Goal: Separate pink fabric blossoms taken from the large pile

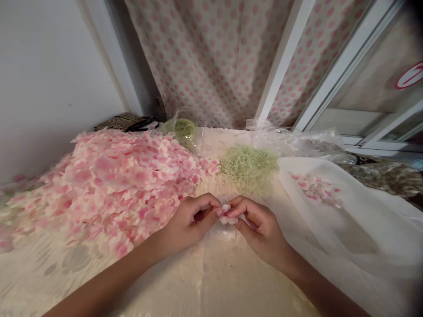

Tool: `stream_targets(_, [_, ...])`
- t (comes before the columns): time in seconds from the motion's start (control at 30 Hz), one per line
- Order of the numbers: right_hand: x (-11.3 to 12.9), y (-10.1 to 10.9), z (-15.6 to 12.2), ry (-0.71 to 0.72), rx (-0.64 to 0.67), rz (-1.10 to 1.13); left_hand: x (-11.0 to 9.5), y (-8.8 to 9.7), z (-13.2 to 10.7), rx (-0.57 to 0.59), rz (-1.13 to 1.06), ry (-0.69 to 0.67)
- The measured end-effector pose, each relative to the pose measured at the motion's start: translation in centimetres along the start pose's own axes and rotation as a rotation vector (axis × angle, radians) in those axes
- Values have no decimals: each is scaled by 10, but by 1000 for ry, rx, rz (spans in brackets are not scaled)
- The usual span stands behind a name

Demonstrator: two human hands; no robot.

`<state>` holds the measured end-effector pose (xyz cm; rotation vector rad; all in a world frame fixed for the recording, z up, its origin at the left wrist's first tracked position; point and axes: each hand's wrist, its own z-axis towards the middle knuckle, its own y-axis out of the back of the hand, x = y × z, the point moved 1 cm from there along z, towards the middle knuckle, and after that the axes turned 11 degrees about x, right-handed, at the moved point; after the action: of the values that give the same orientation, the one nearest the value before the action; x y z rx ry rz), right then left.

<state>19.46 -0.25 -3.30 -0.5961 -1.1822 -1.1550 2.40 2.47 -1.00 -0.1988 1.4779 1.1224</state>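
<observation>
Between my two hands, over the middle of the table, is a small pale pink artificial flower (228,219). My left hand (194,218) pinches its left side between thumb and forefinger. On the other side, my right hand (259,224) grips the petals with its fingertips. Part of the flower is hidden behind the fingers. A big heap of pink and cream artificial petals (132,176) spreads out to the left of my hands. Just beyond them lies a loose pile of thin pale green stems (249,167).
On the right stands a white plastic tub (307,224) with several pink flowers (319,190) inside. Clear plastic bags (294,138) lie along the back edge, and a bag of green pieces (185,132) sits behind the heap. A patterned bag (119,121) rests at the back left.
</observation>
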Motion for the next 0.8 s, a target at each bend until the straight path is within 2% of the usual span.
stream_targets(0.17, [-1,0,0,14,-12,-70,3,-3,-3,3,80,-53])
stream_targets(0.3, [-2,0,-1,-114,-26,-90,4,-6,-4,33,184,-109])
stream_targets(0.4, [-2,5,1,-169,-25,-98,3,-4,-3,44,169,-62])
stream_targets(0.5, [-1,14,6,-137,-42,48,-2,0,-2,26,103,12])
stream_targets(0.63, [1,20,10,-159,84,346,-6,2,-1,23,53,43])
stream_targets(0.8, [2,18,10,-141,111,417,-1,-3,0,-41,126,-6])
